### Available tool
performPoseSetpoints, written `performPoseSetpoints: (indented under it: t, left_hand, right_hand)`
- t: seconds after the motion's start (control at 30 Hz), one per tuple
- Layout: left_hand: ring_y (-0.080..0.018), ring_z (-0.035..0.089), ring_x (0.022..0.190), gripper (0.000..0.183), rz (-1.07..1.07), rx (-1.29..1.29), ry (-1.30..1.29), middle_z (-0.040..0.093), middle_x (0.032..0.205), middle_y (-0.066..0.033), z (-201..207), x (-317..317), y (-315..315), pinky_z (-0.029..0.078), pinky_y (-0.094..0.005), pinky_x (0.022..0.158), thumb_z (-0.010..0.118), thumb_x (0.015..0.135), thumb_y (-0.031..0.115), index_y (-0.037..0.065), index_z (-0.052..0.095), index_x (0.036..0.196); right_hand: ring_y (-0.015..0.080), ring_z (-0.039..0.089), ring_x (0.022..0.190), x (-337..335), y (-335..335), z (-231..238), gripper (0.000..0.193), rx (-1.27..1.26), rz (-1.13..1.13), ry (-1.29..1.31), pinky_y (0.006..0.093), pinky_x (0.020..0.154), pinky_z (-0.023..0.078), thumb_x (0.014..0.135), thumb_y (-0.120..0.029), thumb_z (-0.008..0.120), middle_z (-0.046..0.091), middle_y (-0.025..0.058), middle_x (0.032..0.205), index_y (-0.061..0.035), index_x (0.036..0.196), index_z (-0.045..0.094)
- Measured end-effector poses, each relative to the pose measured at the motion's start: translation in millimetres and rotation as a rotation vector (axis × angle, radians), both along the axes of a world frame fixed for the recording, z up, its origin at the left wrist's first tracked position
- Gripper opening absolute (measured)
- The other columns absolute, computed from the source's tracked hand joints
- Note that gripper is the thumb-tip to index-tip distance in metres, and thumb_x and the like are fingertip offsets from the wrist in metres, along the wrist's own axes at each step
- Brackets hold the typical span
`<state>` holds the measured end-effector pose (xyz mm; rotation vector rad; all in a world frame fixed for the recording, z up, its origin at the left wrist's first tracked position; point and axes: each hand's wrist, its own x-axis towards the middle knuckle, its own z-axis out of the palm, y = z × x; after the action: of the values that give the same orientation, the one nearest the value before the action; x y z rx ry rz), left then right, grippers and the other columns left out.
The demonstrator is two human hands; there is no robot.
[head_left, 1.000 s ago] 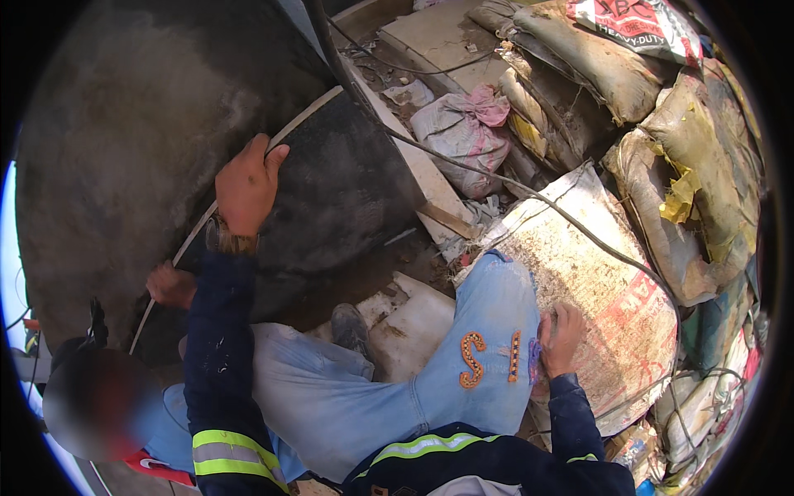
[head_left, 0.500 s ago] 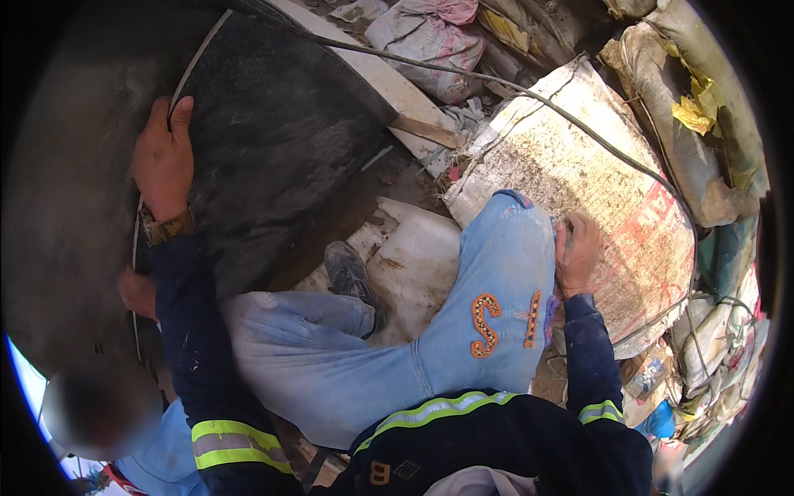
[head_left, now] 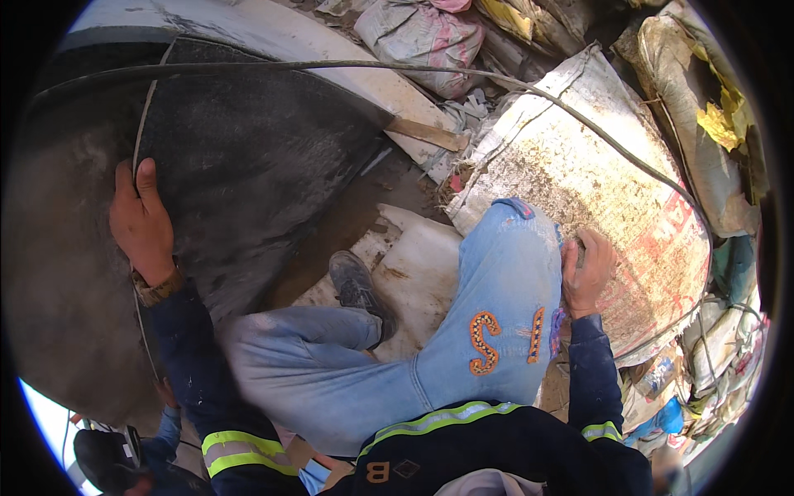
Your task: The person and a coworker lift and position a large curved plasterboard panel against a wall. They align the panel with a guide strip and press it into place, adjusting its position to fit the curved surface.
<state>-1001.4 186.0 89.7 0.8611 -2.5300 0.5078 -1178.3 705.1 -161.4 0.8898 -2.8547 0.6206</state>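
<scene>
My left hand (head_left: 147,223) clasps the pale edge of a large dark grey panel (head_left: 66,248), thumb on one side of the rim and fingers on the other. Beyond that edge lies the panel's black, dusty face (head_left: 240,157). Beside my bent knee, my right hand (head_left: 589,269) rests with fingers apart and slightly bent on a dirty white woven sack (head_left: 562,157); nothing shows in its grip. At the lower left, a co-worker's hand (head_left: 168,393) touches the panel's edge.
A black cable (head_left: 463,74) crosses above the panel and sack. A wooden strip (head_left: 426,132) juts near a white beam (head_left: 356,78). Stuffed sacks (head_left: 426,41) and loose rubbish (head_left: 703,364) lie along the right. My shoe (head_left: 357,289) stands by a pale sheet (head_left: 413,264). A co-worker (head_left: 124,459) is at lower left.
My left hand and the panel's edge have shifted left and down in view. The co-worker's head and hand now appear lower. My right hand stays on the sack.
</scene>
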Motion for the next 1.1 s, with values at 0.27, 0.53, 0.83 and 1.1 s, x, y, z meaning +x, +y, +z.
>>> performPoseSetpoints:
  t: [0.27, 0.53, 0.83, 1.1]
  left_hand:
    - [-0.0437, 0.059, 0.072, 0.048, -0.025, 0.167, 0.033, 0.060, 0.077, -0.0225, 15.5, -20.3, 17.7, 0.044, -0.0455, 0.062, 0.047, 0.103, 0.049, 0.002, 0.060, 0.102]
    - [-0.0445, 0.058, 0.071, 0.045, -0.026, 0.128, 0.032, 0.059, 0.075, -0.0213, 14.2, -19.0, 17.4, 0.044, -0.0458, 0.060, 0.048, 0.102, 0.046, 0.003, 0.059, 0.097]
    - [-0.0421, 0.061, 0.073, 0.045, -0.034, 0.113, 0.053, 0.063, 0.079, -0.0210, 10.9, -20.9, 19.3, 0.046, -0.0456, 0.062, 0.049, 0.102, 0.045, 0.002, 0.061, 0.103]
    - [-0.0417, 0.061, 0.070, 0.045, 0.042, 0.142, 0.030, 0.063, 0.077, -0.0197, 5.1, -14.7, 16.0, 0.045, -0.0449, 0.059, 0.048, 0.102, 0.047, 0.004, 0.062, 0.102]
  right_hand:
    - [0.0325, 0.056, 0.100, 2.8, 0.9, 0.1, 0.022, -0.021, -0.009, 0.067, 0.0444, 0.089, 0.040, 0.093, -0.016, 0.060, 0.061, 0.0136, 0.108, -0.0025, 0.111, 0.060]
    - [0.0323, 0.055, 0.100, 1.2, 0.3, 1.3, 0.022, -0.035, -0.013, 0.007, 0.0438, 0.089, 0.040, 0.093, -0.015, 0.060, 0.061, 0.0130, 0.108, -0.0030, 0.111, 0.060]
    - [0.0327, 0.055, 0.099, 0.3, -2.2, 4.8, 0.020, -0.039, -0.020, 0.035, 0.0436, 0.089, 0.039, 0.093, -0.013, 0.059, 0.060, 0.0132, 0.107, -0.0028, 0.110, 0.060]
    - [0.0328, 0.055, 0.099, -0.1, 4.6, -0.8, 0.019, 0.030, -0.018, 0.009, 0.0432, 0.088, 0.039, 0.095, -0.013, 0.058, 0.061, 0.0133, 0.107, -0.0029, 0.111, 0.061]
